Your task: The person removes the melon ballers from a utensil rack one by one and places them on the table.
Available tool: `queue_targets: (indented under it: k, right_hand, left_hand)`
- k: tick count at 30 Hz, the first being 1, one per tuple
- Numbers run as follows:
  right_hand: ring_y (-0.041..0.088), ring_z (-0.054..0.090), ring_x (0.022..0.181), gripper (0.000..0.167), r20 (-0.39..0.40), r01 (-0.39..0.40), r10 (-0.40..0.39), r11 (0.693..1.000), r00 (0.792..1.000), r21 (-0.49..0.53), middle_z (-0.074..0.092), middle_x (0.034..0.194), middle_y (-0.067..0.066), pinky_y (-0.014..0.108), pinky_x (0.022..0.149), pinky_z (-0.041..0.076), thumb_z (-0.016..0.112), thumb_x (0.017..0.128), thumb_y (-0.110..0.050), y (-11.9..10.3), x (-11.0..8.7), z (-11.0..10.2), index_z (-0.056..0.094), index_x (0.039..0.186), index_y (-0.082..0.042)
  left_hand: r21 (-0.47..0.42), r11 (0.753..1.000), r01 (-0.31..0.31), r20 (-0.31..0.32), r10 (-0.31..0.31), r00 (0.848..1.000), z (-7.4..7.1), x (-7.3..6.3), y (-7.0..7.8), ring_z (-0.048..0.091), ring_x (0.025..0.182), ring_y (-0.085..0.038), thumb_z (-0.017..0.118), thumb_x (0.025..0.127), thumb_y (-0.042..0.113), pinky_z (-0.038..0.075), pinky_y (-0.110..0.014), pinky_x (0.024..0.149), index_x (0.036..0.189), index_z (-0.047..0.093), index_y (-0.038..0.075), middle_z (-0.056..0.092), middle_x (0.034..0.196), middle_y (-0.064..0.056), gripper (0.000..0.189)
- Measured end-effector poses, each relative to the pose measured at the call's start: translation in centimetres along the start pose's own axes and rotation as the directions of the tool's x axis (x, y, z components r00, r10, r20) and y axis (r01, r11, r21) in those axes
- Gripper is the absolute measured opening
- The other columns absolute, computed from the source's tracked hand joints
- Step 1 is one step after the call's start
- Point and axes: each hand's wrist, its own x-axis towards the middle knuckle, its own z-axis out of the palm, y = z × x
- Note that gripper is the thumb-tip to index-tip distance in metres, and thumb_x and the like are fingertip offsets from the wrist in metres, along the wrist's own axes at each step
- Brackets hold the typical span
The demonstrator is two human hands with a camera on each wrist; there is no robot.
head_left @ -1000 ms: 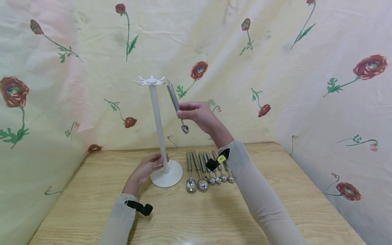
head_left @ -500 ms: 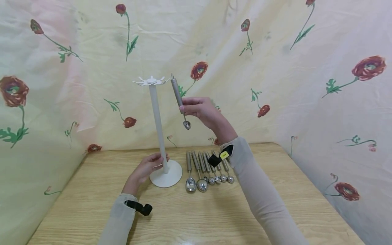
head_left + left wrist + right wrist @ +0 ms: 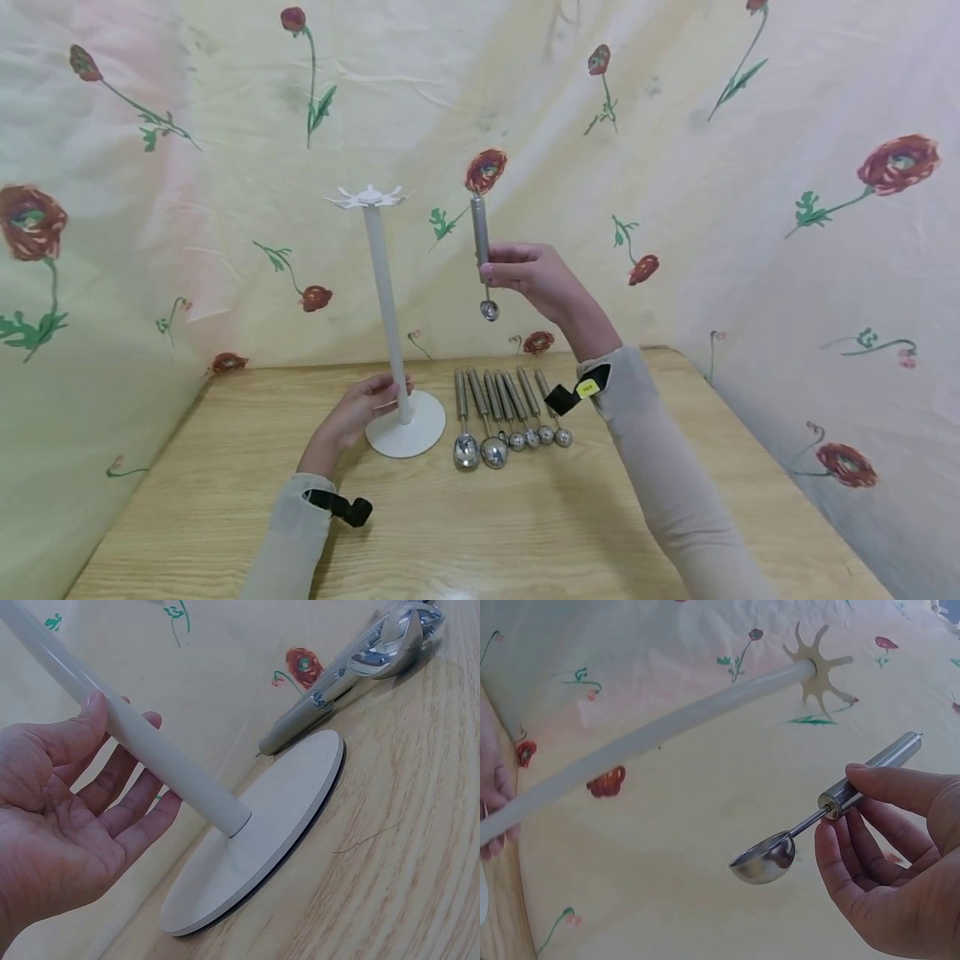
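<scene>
My right hand (image 3: 543,279) pinches a small steel melon baller (image 3: 481,233) by the lower end of its thick handle. It hangs in the air right of a white stand (image 3: 384,292), handle end up and bowl (image 3: 765,861) down. Between the melon baller and the star-shaped hook ring (image 3: 370,197) on top of the stand there is a gap. Low on the pole, just above the round base (image 3: 292,799), my left hand (image 3: 358,412) holds the stand, thumb on one side and fingers behind. No utensil hangs on the ring's arms.
Several steel scoops (image 3: 466,452) and ballers lie in a row on the wooden table (image 3: 480,525), right of the base, handles pointing to the back. A flowered cloth (image 3: 645,167) rises behind and at both sides.
My right hand has drawn the melon baller away from the ring's arm to the right, and its handle has become more upright. The left hand and stand stay in place.
</scene>
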Motion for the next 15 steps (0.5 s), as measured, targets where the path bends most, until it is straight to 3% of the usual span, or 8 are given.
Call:
queue_targets:
  k: [6, 10, 15]
  right_hand:
    - [0.015, 0.068, 0.098, 0.017, -0.043, -0.029, 0.027, 0.999, 0.999, -0.042, 0.072, 0.103, -0.001, 0.029, 0.1, 0.055, 0.07, 0.096, -0.006, 1.3, -1.5, -2.4, 0.076, 0.111, -0.008]
    - [0.011, 0.067, 0.103, 0.022, -0.073, -0.066, 0.059, 0.993, 0.996, -0.102, 0.071, 0.108, -0.003, 0.028, 0.1, 0.056, 0.071, 0.096, -0.007, 2.5, -2.6, -3.8, 0.072, 0.117, -0.004]
    - [0.01, 0.067, 0.1, 0.026, -0.105, -0.092, 0.076, 0.983, 0.992, -0.156, 0.072, 0.102, -0.006, 0.026, 0.095, 0.058, 0.071, 0.096, -0.009, 4.0, -3.9, -5.6, 0.068, 0.12, 0.002]
  left_hand:
    - [0.0, 1.0, -0.005, 0.0, 0.005, 1.0, -0.1, 0.1, 0.0, 0.052, 0.14, -0.028, 0.048, 0.109, 0.017, 0.039, -0.052, 0.122, 0.149, 0.044, -0.004, 0.058, 0.146, -0.017, 0.045]
    - [0.005, 1.0, -0.002, -0.001, 0.002, 1.0, -0.1, 0.1, 0.0, 0.053, 0.139, -0.027, 0.049, 0.109, 0.017, 0.039, -0.052, 0.122, 0.148, 0.046, -0.003, 0.058, 0.146, -0.018, 0.044]
    - [0.003, 1.0, 0.002, 0.002, -0.002, 1.0, 0.0, 0.1, -0.1, 0.051, 0.141, -0.028, 0.047, 0.109, 0.015, 0.038, -0.051, 0.123, 0.149, 0.045, -0.004, 0.057, 0.147, -0.019, 0.044]
